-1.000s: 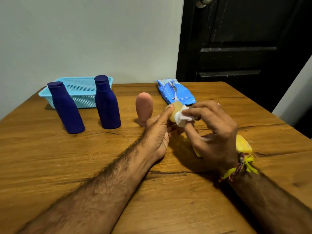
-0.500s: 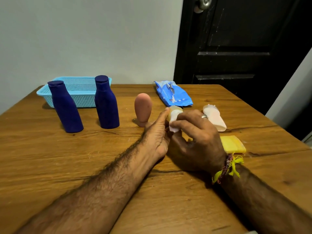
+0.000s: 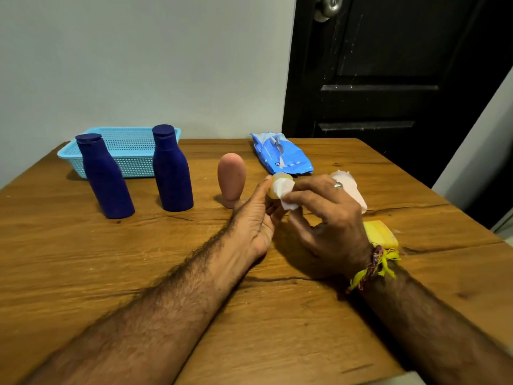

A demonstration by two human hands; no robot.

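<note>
Bottle (image 3: 280, 178) | L hand (image 3: 254, 220) curled round | R hand (image 3: 333, 218) pinching wipe (image 3: 286, 190) atop

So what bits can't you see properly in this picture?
All in the head view:
1. small yellow bottle: lower part hidden by the left hand and the white wipe.
2. pale bottle: partly behind the right hand.
3. yellow block: one end behind that hand's wrist.
4. blue pack: print too small to read.

Bare hairy forearms (image 3: 172, 309); the right hand (image 3: 330, 218) wears a silver ring (image 3: 337, 185), its wrist frayed yellow thread (image 3: 373, 263).
</note>
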